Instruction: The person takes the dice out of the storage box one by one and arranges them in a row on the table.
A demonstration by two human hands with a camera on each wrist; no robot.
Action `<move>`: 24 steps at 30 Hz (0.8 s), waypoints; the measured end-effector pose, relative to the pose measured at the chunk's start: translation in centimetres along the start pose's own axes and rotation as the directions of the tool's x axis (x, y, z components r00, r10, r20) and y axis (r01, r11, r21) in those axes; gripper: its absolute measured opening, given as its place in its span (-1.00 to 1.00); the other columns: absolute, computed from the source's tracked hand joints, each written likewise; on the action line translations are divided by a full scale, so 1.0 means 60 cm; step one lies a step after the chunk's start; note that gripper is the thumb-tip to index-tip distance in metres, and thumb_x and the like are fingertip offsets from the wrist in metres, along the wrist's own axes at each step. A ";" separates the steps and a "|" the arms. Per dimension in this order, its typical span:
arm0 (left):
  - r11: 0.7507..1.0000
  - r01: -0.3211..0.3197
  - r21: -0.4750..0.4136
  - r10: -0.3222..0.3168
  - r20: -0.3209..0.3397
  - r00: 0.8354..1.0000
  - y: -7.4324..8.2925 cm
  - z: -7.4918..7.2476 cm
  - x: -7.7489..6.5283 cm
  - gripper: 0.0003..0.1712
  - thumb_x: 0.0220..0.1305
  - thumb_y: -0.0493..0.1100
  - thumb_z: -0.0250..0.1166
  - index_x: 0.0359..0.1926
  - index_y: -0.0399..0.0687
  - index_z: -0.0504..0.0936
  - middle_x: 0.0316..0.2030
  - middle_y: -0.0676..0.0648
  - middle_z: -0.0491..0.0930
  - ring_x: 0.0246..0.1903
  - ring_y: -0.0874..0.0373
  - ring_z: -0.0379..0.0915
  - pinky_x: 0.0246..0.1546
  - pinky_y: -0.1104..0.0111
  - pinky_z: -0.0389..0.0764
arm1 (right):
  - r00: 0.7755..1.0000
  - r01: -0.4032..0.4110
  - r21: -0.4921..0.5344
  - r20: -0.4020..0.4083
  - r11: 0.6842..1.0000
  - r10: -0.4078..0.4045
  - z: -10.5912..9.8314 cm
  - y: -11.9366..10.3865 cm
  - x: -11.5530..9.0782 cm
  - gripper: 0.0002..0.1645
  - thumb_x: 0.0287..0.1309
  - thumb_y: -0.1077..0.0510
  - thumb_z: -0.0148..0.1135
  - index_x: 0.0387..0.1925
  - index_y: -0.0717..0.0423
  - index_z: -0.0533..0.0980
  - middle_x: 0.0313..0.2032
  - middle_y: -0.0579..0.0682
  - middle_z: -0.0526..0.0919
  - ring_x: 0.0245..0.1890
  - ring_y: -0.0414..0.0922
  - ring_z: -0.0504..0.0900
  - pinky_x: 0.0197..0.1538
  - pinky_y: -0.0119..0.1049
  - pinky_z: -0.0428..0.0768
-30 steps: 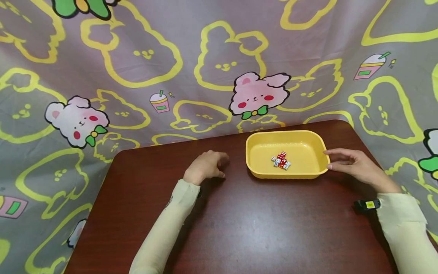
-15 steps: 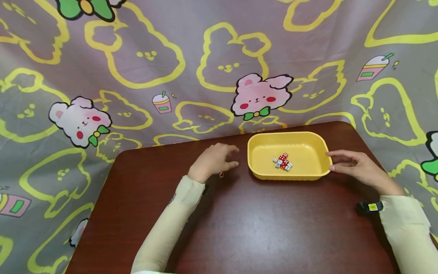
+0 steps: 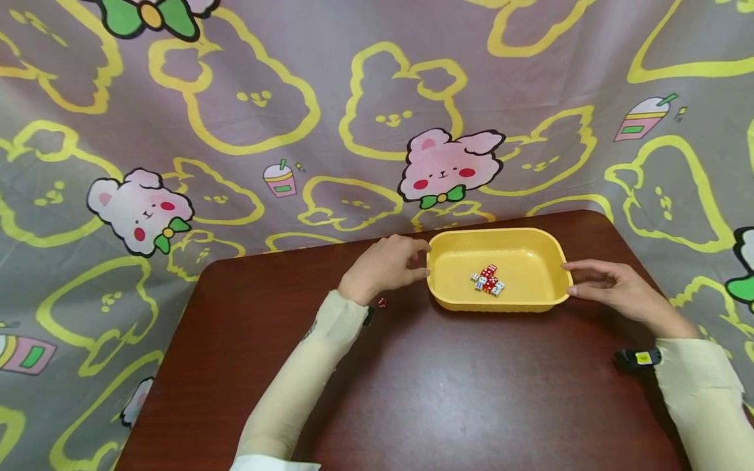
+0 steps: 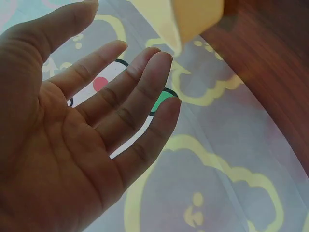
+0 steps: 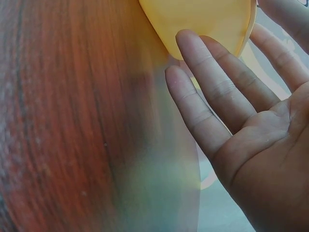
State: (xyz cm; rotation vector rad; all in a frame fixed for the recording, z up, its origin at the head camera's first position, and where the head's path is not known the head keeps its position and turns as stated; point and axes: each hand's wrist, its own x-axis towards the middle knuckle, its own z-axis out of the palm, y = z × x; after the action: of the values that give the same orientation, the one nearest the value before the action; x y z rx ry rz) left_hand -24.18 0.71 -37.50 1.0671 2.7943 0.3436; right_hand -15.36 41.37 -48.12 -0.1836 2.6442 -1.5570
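A yellow plastic tray (image 3: 499, 306) stands at the back right of the table, with several red and white dice (image 3: 488, 280) in a small cluster on its floor. My left hand (image 3: 385, 265) is at the tray's left end, its fingertips at the rim; the left wrist view shows its fingers (image 4: 140, 92) spread and only loosely bent, with nothing held. At the opposite end my right hand (image 3: 612, 288) has fingertips against the outer wall. Its fingers (image 5: 203, 58) look fairly straight in the right wrist view. One red die (image 3: 382, 303) lies on the table below my left hand.
The dark brown wooden table (image 3: 448, 392) reaches back to a patterned curtain (image 3: 330, 131) with cartoon bears, which also hangs at both sides. A black band with a yellow label (image 3: 639, 358) is by the right wrist.
My left hand has moved right and slightly back to the tray's left end, uncovering the red die on the table. My right hand stays at the tray's right end.
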 end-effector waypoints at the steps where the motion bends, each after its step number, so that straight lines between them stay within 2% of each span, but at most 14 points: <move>1: 1.000 -0.007 0.008 0.007 0.000 1.000 0.002 -0.001 0.002 -0.53 0.18 0.08 0.35 0.11 0.13 0.57 -0.24 0.06 0.65 -0.28 0.25 0.49 -0.19 0.29 0.57 | 1.000 -0.002 -0.004 -0.002 1.000 0.002 0.001 0.000 0.001 -0.37 0.04 0.23 0.41 0.19 0.21 0.47 -0.18 -0.40 0.68 -0.24 -0.41 0.70 -0.25 -0.48 0.64; 5: 1.000 -0.021 0.018 0.021 0.008 1.000 0.004 -0.004 0.005 -0.51 0.19 0.09 0.34 0.13 0.12 0.56 -0.23 0.05 0.65 -0.28 0.26 0.49 -0.19 0.31 0.57 | 1.000 -0.001 -0.017 0.009 1.000 0.001 0.003 -0.002 0.003 -0.38 0.06 0.21 0.40 0.19 0.19 0.46 -0.18 -0.42 0.67 -0.24 -0.44 0.68 -0.25 -0.49 0.64; 10: 1.000 0.007 0.012 -0.007 0.029 1.000 0.009 -0.003 0.009 -0.50 0.19 0.09 0.34 0.15 0.12 0.55 -0.24 0.05 0.64 -0.29 0.25 0.48 -0.20 0.32 0.55 | 1.000 0.000 -0.030 0.026 1.000 0.001 0.002 -0.002 0.004 -0.39 0.09 0.22 0.37 0.21 0.18 0.45 -0.17 -0.43 0.66 -0.25 -0.48 0.66 -0.25 -0.50 0.63; 13: 1.000 0.014 0.018 -0.014 0.043 0.999 0.020 -0.001 0.018 -0.47 0.19 0.12 0.33 0.17 0.13 0.54 -0.25 0.08 0.62 -0.29 0.26 0.49 -0.20 0.34 0.55 | 1.000 -0.001 -0.026 0.017 1.000 0.001 0.000 -0.001 0.003 -0.38 0.08 0.23 0.38 0.20 0.19 0.45 -0.17 -0.42 0.66 -0.25 -0.47 0.67 -0.26 -0.50 0.62; 19: 1.000 0.007 0.025 -0.009 0.062 0.998 0.047 -0.003 0.041 -0.45 0.20 0.16 0.31 0.19 0.16 0.53 -0.06 0.09 0.63 -0.12 0.26 0.53 -0.06 0.32 0.57 | 1.000 0.014 -0.006 0.026 1.000 -0.014 0.000 0.002 0.003 -0.39 0.09 0.28 0.36 0.21 0.21 0.45 -0.17 -0.38 0.68 -0.25 -0.47 0.67 -0.25 -0.50 0.63; 24: 1.000 0.004 0.026 -0.006 0.067 0.998 0.057 -0.009 0.055 -0.46 0.21 0.17 0.30 0.20 0.21 0.53 -0.05 0.10 0.63 -0.14 0.28 0.53 -0.08 0.33 0.56 | 0.999 0.025 -0.006 0.024 1.000 -0.025 -0.003 0.003 0.002 -0.38 0.08 0.24 0.38 0.20 0.21 0.45 -0.18 -0.40 0.68 -0.24 -0.45 0.68 -0.25 -0.50 0.63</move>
State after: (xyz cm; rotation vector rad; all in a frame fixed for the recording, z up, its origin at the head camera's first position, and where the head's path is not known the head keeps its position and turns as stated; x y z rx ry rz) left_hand -24.54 5.29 -36.25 1.0567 2.7489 0.2659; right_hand -15.49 41.59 -48.17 -0.2353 2.6384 -1.5443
